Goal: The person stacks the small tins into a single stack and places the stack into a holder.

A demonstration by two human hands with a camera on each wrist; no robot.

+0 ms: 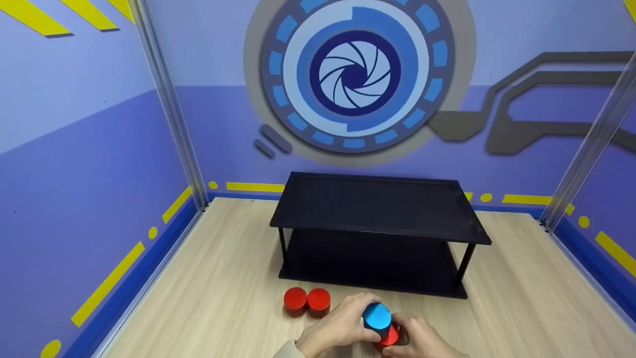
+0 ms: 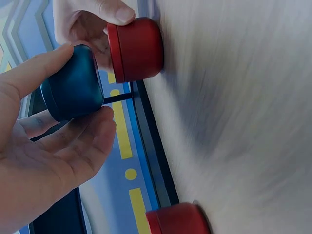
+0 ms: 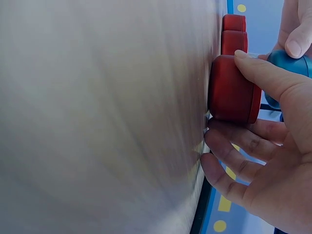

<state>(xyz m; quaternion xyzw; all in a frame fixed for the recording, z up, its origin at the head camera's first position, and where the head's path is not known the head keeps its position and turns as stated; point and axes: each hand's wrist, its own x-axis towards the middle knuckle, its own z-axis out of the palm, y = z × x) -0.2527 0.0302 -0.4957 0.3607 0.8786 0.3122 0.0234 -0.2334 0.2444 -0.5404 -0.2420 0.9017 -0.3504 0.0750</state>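
My left hand (image 1: pixel 343 322) grips a small round blue tin (image 1: pixel 377 316) between thumb and fingers. In the left wrist view, this blue tin (image 2: pixel 75 85) is held clear of the wooden tabletop. Just right of it, my right hand (image 1: pixel 421 339) has its thumb and fingers around a red tin (image 1: pixel 390 337) of similar shape. That red tin (image 3: pixel 234 88) stands on the tabletop in the right wrist view, while in the head view the blue one partly covers it. Two more red tins, one (image 1: pixel 295 301) beside the other (image 1: pixel 319 301), stand left of my left hand.
A black two-level rack (image 1: pixel 372 204) stands on the wooden table (image 1: pixel 213 278) just beyond the hands. Its slim posts carry the upper shelf above a lower one. Blue patterned walls (image 1: pixel 99 209) with metal corner rails enclose the table at the back and sides.
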